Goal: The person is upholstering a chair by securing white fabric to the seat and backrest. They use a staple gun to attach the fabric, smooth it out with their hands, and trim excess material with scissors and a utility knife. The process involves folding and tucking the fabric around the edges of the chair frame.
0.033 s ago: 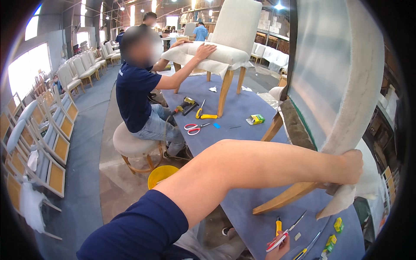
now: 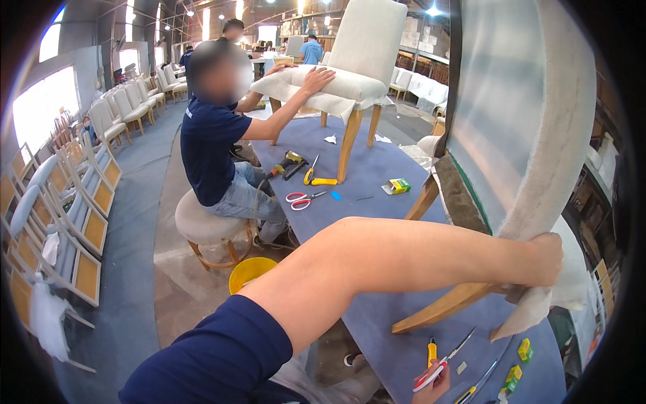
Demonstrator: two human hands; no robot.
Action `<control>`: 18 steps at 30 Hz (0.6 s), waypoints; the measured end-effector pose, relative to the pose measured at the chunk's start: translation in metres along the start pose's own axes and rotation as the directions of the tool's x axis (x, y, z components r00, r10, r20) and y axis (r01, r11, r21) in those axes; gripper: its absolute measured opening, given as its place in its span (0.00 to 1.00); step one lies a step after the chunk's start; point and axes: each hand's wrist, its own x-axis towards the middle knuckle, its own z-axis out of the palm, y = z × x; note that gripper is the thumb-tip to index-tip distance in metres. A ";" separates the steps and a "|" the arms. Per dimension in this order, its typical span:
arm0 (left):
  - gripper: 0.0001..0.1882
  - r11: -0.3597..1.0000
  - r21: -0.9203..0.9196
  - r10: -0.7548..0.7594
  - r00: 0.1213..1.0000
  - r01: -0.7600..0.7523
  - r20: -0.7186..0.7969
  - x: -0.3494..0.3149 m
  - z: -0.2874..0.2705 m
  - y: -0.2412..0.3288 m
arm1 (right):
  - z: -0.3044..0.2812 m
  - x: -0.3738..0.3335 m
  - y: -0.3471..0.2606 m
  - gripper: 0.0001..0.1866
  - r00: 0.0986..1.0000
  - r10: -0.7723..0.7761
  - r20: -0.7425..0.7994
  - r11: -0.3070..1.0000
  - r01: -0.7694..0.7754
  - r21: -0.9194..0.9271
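Note:
My left arm reaches across to the right, and my left hand point(image 2: 546, 259) is closed on the loose beige fabric point(image 2: 570, 273) at the lower edge of an upholstered chair point(image 2: 542, 168). The chair stands tilted on the table, with a wooden leg point(image 2: 441, 311) pointing toward the near left. At the lower edge, my right hand point(image 2: 434, 390) is closed round a pair of scissors point(image 2: 460, 345) with red and white handles, blades pointing up and right. Beside it lie a yellow utility knife point(image 2: 432, 350) and a long thin tool with a yellow handle point(image 2: 467, 396).
Across the blue-grey table point(image 2: 377, 236) a co-worker point(image 2: 215, 141) has both hands on another chair point(image 2: 356, 84). Near them lie a nail gun point(image 2: 289, 163), scissors point(image 2: 303, 199) and a small box point(image 2: 397, 186). A yellow bucket point(image 2: 249, 271) and round stool point(image 2: 208, 219) stand left.

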 end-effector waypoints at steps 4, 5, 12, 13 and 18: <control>0.04 1.000 -0.016 -0.021 0.996 0.019 -0.085 0.010 0.003 0.006 | -0.012 0.000 0.051 0.09 0.982 -0.188 -0.024 0.929 0.186 0.319; 0.04 1.000 0.008 -0.014 0.992 0.015 -0.127 0.012 0.003 0.004 | -0.004 -0.004 0.051 0.09 0.961 -0.270 -0.053 0.888 0.270 0.373; 0.04 0.999 -0.025 -0.050 0.954 0.045 -0.295 0.000 0.024 0.002 | 0.102 -0.028 0.039 0.07 0.861 -0.094 0.499 0.982 0.164 -0.097; 0.06 0.999 -0.038 -0.045 0.974 0.038 -0.220 -0.002 0.019 -0.001 | 0.134 -0.016 0.034 0.12 0.870 -0.127 0.476 0.982 0.179 -0.065; 0.06 0.998 -0.061 -0.026 0.981 0.015 -0.190 0.003 0.004 0.003 | 0.271 0.106 0.067 0.22 0.823 0.274 0.497 0.885 -0.418 0.206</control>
